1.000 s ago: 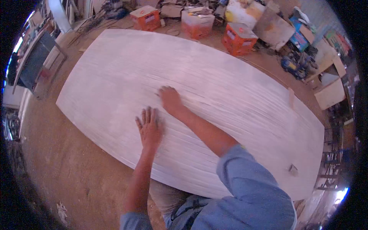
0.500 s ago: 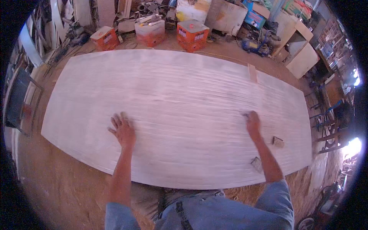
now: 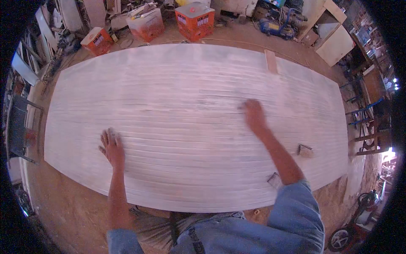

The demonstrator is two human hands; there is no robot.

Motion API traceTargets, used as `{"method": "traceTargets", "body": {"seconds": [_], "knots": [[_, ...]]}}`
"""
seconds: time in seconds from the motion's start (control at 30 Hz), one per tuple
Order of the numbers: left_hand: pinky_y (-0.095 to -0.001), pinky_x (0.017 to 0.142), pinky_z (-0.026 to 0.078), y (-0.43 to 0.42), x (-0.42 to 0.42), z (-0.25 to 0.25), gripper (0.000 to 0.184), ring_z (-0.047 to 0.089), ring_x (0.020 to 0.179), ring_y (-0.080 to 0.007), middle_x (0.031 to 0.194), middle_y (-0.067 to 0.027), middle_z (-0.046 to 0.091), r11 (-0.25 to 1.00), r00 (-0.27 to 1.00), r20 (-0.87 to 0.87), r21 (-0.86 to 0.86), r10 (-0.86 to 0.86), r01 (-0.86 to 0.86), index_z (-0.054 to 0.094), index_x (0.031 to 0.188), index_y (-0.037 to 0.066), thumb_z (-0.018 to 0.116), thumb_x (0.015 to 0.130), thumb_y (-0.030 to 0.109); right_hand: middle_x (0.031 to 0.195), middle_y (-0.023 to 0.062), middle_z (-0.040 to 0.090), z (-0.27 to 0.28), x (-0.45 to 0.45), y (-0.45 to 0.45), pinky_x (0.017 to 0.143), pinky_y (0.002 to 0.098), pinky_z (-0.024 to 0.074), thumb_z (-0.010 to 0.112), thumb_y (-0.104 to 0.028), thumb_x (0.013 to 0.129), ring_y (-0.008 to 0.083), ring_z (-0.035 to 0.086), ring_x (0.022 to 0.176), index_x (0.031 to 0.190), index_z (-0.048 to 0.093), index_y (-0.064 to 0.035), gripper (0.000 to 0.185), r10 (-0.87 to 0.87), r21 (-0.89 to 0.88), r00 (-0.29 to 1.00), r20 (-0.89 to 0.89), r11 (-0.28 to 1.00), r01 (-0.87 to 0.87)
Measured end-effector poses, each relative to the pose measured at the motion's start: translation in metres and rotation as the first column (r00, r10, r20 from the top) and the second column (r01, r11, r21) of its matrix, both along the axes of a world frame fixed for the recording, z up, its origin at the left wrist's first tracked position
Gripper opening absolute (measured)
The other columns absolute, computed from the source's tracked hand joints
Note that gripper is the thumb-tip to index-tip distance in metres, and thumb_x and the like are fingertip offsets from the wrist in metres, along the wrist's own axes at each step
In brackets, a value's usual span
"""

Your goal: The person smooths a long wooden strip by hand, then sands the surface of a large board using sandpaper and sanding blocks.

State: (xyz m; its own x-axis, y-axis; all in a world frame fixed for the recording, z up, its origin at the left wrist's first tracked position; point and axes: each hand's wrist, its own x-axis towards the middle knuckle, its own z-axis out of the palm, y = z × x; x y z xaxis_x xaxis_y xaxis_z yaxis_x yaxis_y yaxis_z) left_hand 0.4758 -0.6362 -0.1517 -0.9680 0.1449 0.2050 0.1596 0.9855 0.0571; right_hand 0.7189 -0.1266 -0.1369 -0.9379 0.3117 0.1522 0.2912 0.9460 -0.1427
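Note:
A large whitish board [image 3: 190, 139] with long streaks running across it lies in front of me. My left hand [image 3: 113, 149] rests on its left part, fingers spread and nothing in them. On the right half, my right hand [image 3: 254, 114] presses on the surface, blurred by motion; a small dark edge shows at its fingertips, too unclear to name. Two small worn pieces lie near my right forearm, one [image 3: 305, 151] to its right and one [image 3: 275, 180] just beside the sleeve. A flat wooden strip [image 3: 271, 62] lies at the far edge.
Beyond the board stand orange boxes [image 3: 195, 21], a smaller orange box [image 3: 97, 41], a whitish-orange container [image 3: 145, 24] and a blue machine [image 3: 277, 27]. A dark chair-like frame [image 3: 19, 127] is at the left. A wheeled machine [image 3: 339, 240] stands at the lower right.
Since the last frame, my right hand has moved left and away from me over the board. My left hand appears further left. The view has shifted, and both small pieces remain on the board.

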Motion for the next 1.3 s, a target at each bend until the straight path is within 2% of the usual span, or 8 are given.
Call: {"method": "traceTargets", "body": {"seconds": [0.37,0.5,0.67,0.8,0.9,0.93,1.0,1.3], "knots": [[-0.0567,0.107,0.018,-0.012,-0.031,-0.045,0.051,0.028,0.135,-0.0276,0.147,-0.0092,0.032,0.999,1.0,0.018,-0.033,-0.015,0.016,0.038,0.139,0.014,0.043,0.095,0.038,0.092,0.0116,0.059,-0.01,0.002,0.008,0.089,0.0445,0.0408,0.056,-0.004,0.07,0.0326,0.053,0.096,0.082,0.061,-0.0085,0.014,0.101,0.055,0.907,-0.41,0.995,-0.086],[-0.039,0.11,0.026,0.152,0.09,0.059,0.053,0.039,0.129,-0.0301,0.137,-0.0162,0.044,0.797,0.895,0.152,0.534,-0.419,0.282,0.036,0.139,0.006,0.053,0.092,0.024,0.092,0.0129,0.06,0.04,-0.078,-0.098,0.078,0.0421,0.0477,0.052,-0.009,0.081,0.0284,0.058,0.09,0.09,0.062,-0.0062,0.014,0.141,-0.167,0.863,-0.485,0.954,-0.25],[-0.031,0.101,0.034,0.256,0.199,0.138,0.05,0.045,0.121,-0.0168,0.126,-0.0105,0.051,-0.246,0.76,0.25,0.847,-0.6,-0.472,0.04,0.135,0.001,0.047,0.096,0.032,0.112,0.0129,0.057,0.118,-0.037,-0.157,0.089,0.0437,0.0424,0.062,-0.009,0.077,0.0322,0.053,0.104,0.109,0.058,-0.005,0.033,0.154,-0.498,0.835,-0.529,0.74,-0.452],[-0.0283,0.09,0.04,0.248,0.176,0.123,0.045,0.05,0.109,-0.0103,0.114,-0.0066,0.057,-0.044,0.656,0.365,0.853,-0.661,-0.519,0.047,0.13,0.003,0.053,0.094,0.03,0.114,0.0126,0.057,0.087,0.019,-0.122,0.094,0.0437,0.0409,0.068,-0.016,0.074,0.0315,0.051,0.109,0.114,0.057,-0.0092,0.042,0.231,-0.516,0.767,-0.598,0.621,-0.59],[-0.0302,0.076,0.045,0.265,0.155,0.113,0.018,0.057,0.09,-0.0144,0.093,-0.0018,0.062,0.513,0.647,0.515,0.831,-0.562,-0.216,0.069,0.099,0.009,0.061,0.089,0.022,0.127,0.0115,0.055,0.082,0.109,-0.035,0.103,0.0422,0.0355,0.065,-0.02,0.083,0.0273,0.048,0.12,0.121,0.057,-0.0091,0.041,-0.033,-0.597,0.913,-0.407,0.766,-0.239],[-0.0302,0.076,0.045,0.276,0.149,0.108,0.018,0.057,0.09,-0.0144,0.093,-0.0018,0.062,0.512,0.644,0.514,0.832,-0.567,-0.213,0.069,0.099,0.009,0.061,0.089,0.022,0.125,0.0108,0.057,0.104,0.144,-0.004,0.102,0.0397,0.0367,0.065,-0.016,0.082,0.025,0.05,0.118,0.119,0.059,-0.008,0.038,-0.281,-0.699,0.901,-0.329,0.714,-0.033],[-0.0345,0.082,0.045,0.302,0.145,0.096,0.014,0.057,0.093,-0.022,0.095,-0.0059,0.063,0.514,0.623,-0.172,0.422,-0.763,0.747,0.07,0.094,0.012,0.059,0.087,0.016,0.117,0.0099,0.061,0.103,0.213,0.06,0.099,0.0341,0.0394,0.061,-0.013,0.085,0.0221,0.055,0.112,0.114,0.062,-0.0059,0.031,-0.581,-0.609,0.714,-0.39,0.745,0.273],[-0.0383,0.09,0.041,0.303,0.093,0.044,0.02,0.054,0.1,-0.0272,0.098,-0.0084,0.062,0.337,0.332,0.109,0.029,-0.937,0.941,0.068,0.1,0.012,0.055,0.085,0.012,0.132,0.0155,0.049,-0.026,0.471,0.212,0.099,0.0376,0.0393,0.049,-0.027,0.093,0.0316,0.048,0.119,0.128,0.05,-0.0046,0.041,-0.815,0.227,0.546,-0.193,0.505,0.833]]}}
